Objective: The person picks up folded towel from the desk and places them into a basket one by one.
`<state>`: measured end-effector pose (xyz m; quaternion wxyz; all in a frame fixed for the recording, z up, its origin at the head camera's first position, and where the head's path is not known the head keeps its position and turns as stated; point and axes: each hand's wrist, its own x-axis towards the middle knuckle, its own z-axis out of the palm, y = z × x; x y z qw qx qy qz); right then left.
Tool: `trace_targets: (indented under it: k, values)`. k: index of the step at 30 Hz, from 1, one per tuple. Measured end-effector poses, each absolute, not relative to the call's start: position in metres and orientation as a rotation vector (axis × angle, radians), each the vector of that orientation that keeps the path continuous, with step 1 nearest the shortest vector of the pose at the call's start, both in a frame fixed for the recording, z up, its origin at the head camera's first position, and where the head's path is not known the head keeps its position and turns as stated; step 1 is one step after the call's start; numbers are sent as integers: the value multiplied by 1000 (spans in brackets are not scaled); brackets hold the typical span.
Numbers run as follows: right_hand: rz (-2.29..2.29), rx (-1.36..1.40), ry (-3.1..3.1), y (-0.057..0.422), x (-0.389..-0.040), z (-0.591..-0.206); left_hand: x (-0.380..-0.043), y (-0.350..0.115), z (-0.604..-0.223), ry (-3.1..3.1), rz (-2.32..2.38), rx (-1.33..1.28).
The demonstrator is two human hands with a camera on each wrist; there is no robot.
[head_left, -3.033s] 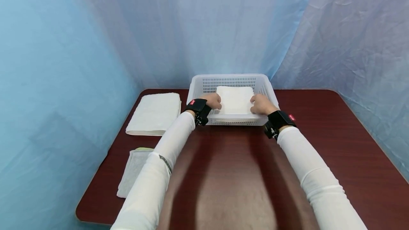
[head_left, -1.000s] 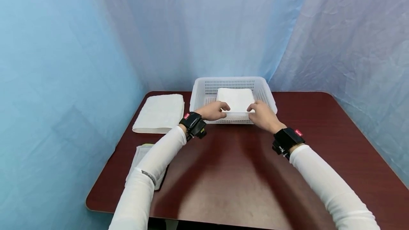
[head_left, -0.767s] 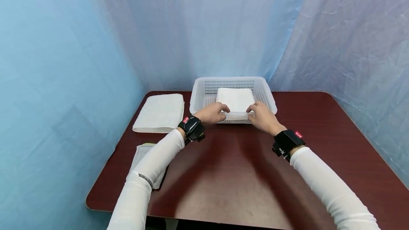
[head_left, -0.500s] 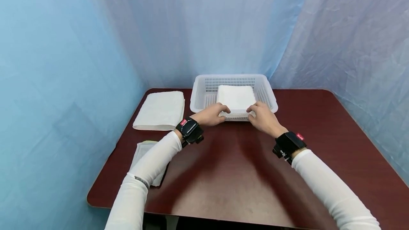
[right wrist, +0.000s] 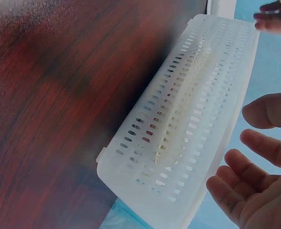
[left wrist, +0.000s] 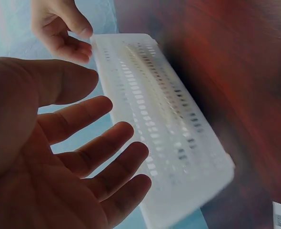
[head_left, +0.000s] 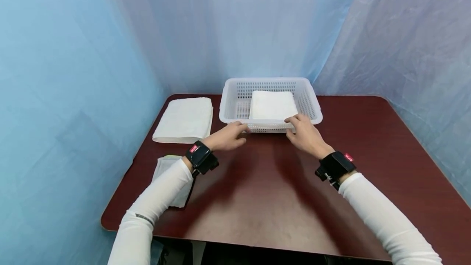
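In the head view a white folded towel [head_left: 273, 105] lies inside a white plastic basket [head_left: 265, 127] with slotted walls. My left hand [head_left: 226, 137] hovers just in front of the basket's left part, fingers spread and slightly bent. In the left wrist view the same left hand [left wrist: 69, 148] has nothing in its fingers. My right hand [head_left: 306, 136] is at the basket's front right, fingertips near the rim. The right wrist view shows the right hand [right wrist: 259, 176] with loosely bent fingers, holding nothing; whether it touches the rim I cannot tell.
A larger white folded towel [head_left: 184, 120] lies on the dark red table [head_left: 272, 199], left of the basket. Nearer the front, a grey cloth [head_left: 182, 193] is partly hidden under my left forearm. Blue curtains [head_left: 265, 23] hang behind and beside the table.
Three seconds ago both hands were in the basket at the folded towel's sides. They have since come away from it, the left hand moving left and back toward me.
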<state>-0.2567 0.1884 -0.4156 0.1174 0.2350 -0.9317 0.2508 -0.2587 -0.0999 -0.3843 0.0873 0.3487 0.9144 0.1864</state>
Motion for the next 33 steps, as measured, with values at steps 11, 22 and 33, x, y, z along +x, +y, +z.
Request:
trace_targets:
  k: [11, 22, 33]
  values:
    - [747, 716, -2659, 191, -249, -419, -234, -146, -403, 2754, 631, 901]
    - [801, 695, -2679, 196, -242, -425, -217, -190, -414, 2799, 765, 782]
    - [802, 678, -2694, 199, -241, -430, -209, -229, -425, 2869, 849, 547]
